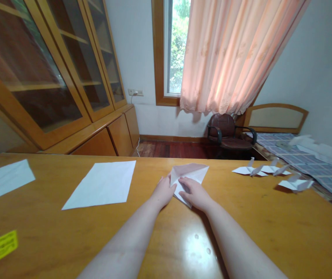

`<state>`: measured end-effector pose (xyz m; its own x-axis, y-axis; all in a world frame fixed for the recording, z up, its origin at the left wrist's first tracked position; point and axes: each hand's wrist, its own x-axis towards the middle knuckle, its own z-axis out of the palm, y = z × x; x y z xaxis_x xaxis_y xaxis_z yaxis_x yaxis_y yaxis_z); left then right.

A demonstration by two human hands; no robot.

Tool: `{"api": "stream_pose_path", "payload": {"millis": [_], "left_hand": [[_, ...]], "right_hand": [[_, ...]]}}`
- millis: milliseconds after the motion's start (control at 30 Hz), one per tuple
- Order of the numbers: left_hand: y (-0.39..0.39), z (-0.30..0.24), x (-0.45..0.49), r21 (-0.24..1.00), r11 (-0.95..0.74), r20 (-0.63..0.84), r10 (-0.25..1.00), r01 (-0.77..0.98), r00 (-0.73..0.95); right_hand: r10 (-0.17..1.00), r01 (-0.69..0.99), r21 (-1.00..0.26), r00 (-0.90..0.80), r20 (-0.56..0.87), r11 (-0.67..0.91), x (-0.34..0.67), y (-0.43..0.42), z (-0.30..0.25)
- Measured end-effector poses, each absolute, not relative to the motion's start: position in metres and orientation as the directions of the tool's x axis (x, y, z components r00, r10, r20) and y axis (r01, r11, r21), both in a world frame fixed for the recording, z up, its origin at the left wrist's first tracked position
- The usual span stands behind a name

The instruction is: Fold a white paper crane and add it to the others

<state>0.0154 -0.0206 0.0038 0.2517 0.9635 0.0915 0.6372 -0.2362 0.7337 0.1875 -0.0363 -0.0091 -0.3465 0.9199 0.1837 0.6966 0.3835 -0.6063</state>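
A partly folded white paper (pixel 191 171) is seen lying on the wooden table (pixel 241 217), near its far edge and about the middle. The right hand (pixel 195 193) is laid flat upon the paper's near part, fingers extended and kept together, pressing down. The left hand (pixel 162 192) is set against the paper's left edge; whether that edge is pinched cannot be told. A flat white sheet (pixel 102 184) is found well apart to the left, and small folded paper figures (pixel 260 169) to the right
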Motion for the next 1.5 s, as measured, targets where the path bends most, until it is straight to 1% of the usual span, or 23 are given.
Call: {"api": "stream_pose_path", "payload": {"millis": [133,233,400,533,600,633,700,800,900,1000,1133,1267,1333,1433,1500], "left_hand": [[-0.02,-0.001,0.016,0.645,-0.262,0.068,0.956,0.718,0.287],[-0.021,-0.004,0.016,0.604,-0.284,0.049,0.946,0.744,0.322],[-0.021,-0.003,0.014,0.539,-0.318,0.071,0.94,0.78,0.334],[-0.02,-0.004,0.012,0.464,-0.294,0.055,0.951,0.835,0.304],[-0.019,-0.005,0.011,0.432,-0.28,0.048,0.956,0.857,0.289],[-0.019,-0.006,0.01,0.421,-0.274,0.047,0.958,0.865,0.281],[-0.019,-0.008,0.009,0.412,-0.266,0.046,0.961,0.872,0.272],[-0.018,-0.01,0.008,0.411,-0.265,0.048,0.962,0.872,0.269],[-0.018,-0.01,0.008,0.416,-0.265,0.044,0.961,0.87,0.272],[-0.018,-0.009,0.009,0.421,-0.258,0.033,0.962,0.87,0.27],[-0.019,-0.007,0.009,0.42,-0.257,0.035,0.963,0.87,0.268],[-0.021,-0.005,0.008,0.428,-0.27,0.05,0.96,0.862,0.276],[-0.021,-0.005,0.008,0.433,-0.27,0.06,0.961,0.86,0.272],[-0.021,-0.005,0.008,0.437,-0.258,0.07,0.965,0.861,0.254],[-0.021,-0.006,0.009,0.438,-0.252,0.074,0.967,0.863,0.245]], "right_hand": [[0.911,0.709,-0.584,-0.382,0.155,0.396,0.187,-0.035,-0.008],[0.896,0.695,-0.579,-0.411,0.166,0.426,0.185,-0.036,-0.004],[0.931,0.766,-0.529,-0.314,0.186,0.364,0.183,-0.037,0.0],[0.927,0.751,-0.545,-0.292,0.233,0.374,0.186,-0.037,-0.002],[0.921,0.749,-0.537,-0.337,0.194,0.388,0.189,-0.036,-0.002],[0.914,0.751,-0.528,-0.375,0.153,0.397,0.191,-0.036,-0.001],[0.89,0.731,-0.532,-0.444,0.107,0.429,0.194,-0.035,0.0],[0.868,0.677,-0.581,-0.485,0.108,0.451,0.198,-0.034,0.001],[0.865,0.623,-0.643,-0.485,0.129,0.446,0.2,-0.034,0.0],[0.878,0.605,-0.686,-0.465,0.11,0.406,0.202,-0.034,-0.002],[0.868,0.606,-0.687,-0.491,0.074,0.401,0.205,-0.036,0.003],[0.834,0.579,-0.675,-0.543,0.1,0.458,0.204,-0.037,0.007],[0.851,0.586,-0.674,-0.51,0.124,0.45,0.202,-0.036,0.004],[0.918,0.653,-0.658,-0.357,0.171,0.376,0.199,-0.034,-0.002],[0.931,0.683,-0.638,-0.318,0.178,0.355,0.199,-0.033,-0.004]]}}
